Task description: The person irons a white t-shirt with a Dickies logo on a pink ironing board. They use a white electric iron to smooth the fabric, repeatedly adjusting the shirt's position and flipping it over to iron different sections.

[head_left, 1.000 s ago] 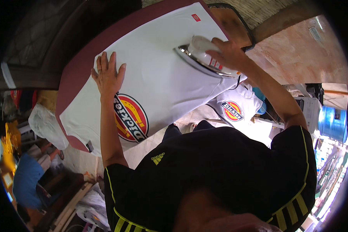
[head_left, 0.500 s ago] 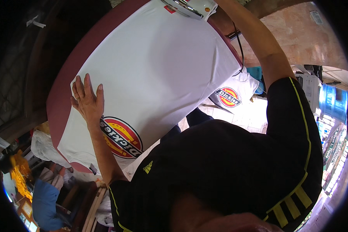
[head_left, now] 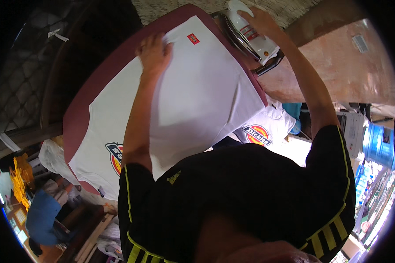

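The left hand [head_left: 155,53] lies palm down with fingers bent, pressing the far edge of a white T-shirt [head_left: 197,101] near its small red label [head_left: 193,39]. The shirt is spread flat over a maroon ironing board [head_left: 81,118], reaching from under that hand back toward the person. The right hand [head_left: 261,21] is closed around the handle of a white iron [head_left: 250,35], which stands just beyond the shirt's right edge, well right of the left hand. A second printed shirt [head_left: 265,129] hangs below the right forearm.
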`<state>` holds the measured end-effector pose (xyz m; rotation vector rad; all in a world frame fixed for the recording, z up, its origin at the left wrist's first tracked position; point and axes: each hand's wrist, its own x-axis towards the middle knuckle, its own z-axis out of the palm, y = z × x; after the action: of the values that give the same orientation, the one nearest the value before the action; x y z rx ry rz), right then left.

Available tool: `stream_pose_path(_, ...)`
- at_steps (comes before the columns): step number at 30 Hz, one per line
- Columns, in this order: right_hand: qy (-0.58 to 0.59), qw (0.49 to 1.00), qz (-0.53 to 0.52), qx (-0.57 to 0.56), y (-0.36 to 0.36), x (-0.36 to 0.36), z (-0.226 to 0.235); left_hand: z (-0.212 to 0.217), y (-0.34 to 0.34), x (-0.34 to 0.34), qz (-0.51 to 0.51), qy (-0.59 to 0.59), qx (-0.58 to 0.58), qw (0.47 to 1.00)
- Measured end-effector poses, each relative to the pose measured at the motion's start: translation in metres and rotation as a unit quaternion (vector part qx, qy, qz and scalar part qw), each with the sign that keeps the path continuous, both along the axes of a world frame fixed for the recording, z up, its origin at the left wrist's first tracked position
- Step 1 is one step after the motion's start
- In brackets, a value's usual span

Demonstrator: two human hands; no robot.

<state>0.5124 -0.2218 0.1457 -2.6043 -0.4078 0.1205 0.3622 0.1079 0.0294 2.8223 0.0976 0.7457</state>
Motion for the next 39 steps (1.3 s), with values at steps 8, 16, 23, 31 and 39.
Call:
stream_pose_path(8, 0.091, 0.995, -0.037, 0.001, -0.032, 0.008, -0.034, 0.012, -0.060, 0.043, 0.015, -0.001, -0.055, 0.998)
stream_pose_path(16, -0.171, 0.922, 0.324, 0.125, 0.053, -0.095, 0.016, 0.084, -0.098, -0.080, 0.024, -0.179, -0.070, 0.981)
stream_pose_path(23, 0.248, 0.777, 0.538, 0.213, 0.110, -0.176, 0.038, 0.091, -0.110, -0.190, 0.074, -0.293, -0.171, 0.938)
stream_pose_path(31, 0.113, 0.816, 0.537, 0.180, 0.152, -0.287, 0.055, 0.103, -0.097, -0.294, -0.006, -0.328, -0.408, 0.852)
stream_pose_path(39, 0.167, 0.827, 0.325, 0.427, 0.203, -0.308, 0.109, 0.026, -0.181, -0.357, -0.058, -0.108, -0.485, 0.866)
